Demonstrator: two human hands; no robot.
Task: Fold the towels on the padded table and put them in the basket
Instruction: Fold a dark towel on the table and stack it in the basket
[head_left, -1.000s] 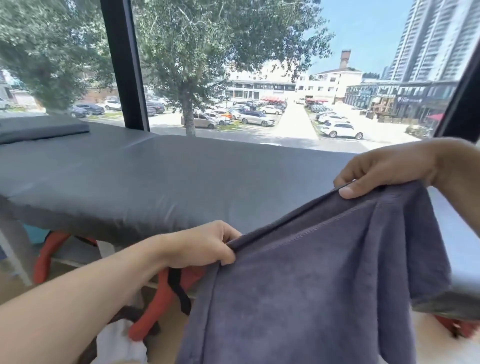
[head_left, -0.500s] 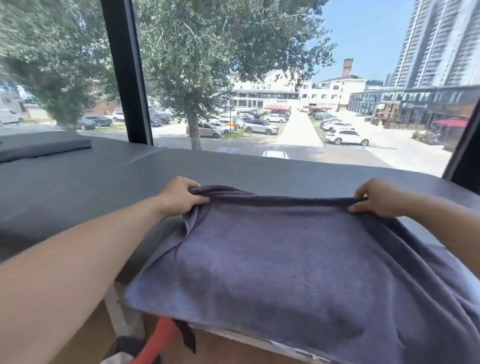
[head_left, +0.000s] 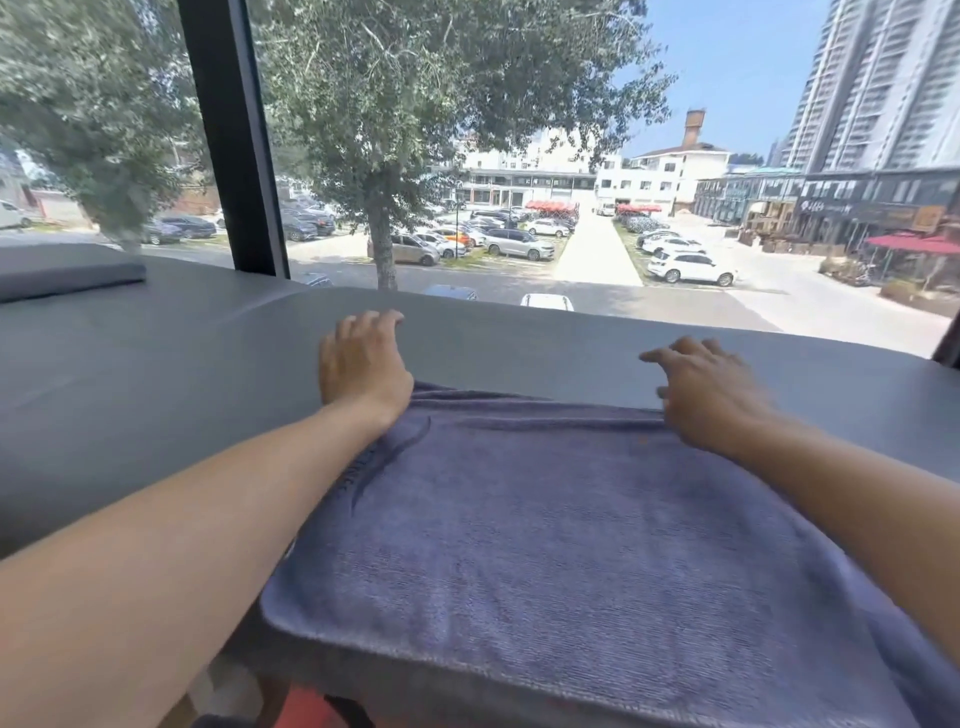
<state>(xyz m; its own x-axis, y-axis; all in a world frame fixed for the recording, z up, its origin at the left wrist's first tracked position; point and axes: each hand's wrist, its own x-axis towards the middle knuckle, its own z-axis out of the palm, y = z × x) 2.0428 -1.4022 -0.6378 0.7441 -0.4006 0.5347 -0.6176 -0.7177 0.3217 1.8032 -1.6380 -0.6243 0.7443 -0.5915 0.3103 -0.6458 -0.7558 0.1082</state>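
A blue-grey towel (head_left: 561, 540) lies spread flat on the grey padded table (head_left: 156, 395), with its near edge hanging over the table's front. My left hand (head_left: 363, 364) rests palm down at the towel's far left corner, fingers apart and reaching onto the bare pad. My right hand (head_left: 706, 395) lies palm down at the far right corner, fingers spread. Neither hand grips the cloth. A small crease runs near my left wrist. No basket is in view.
A folded grey towel (head_left: 67, 273) lies at the table's far left. A large window with a black post (head_left: 234, 135) stands right behind the table. Something red (head_left: 306, 709) shows under the table's front edge.
The towel went from held up in the air to laid across the table. Both hands let go of its far edge and now lie flat with fingers spread.
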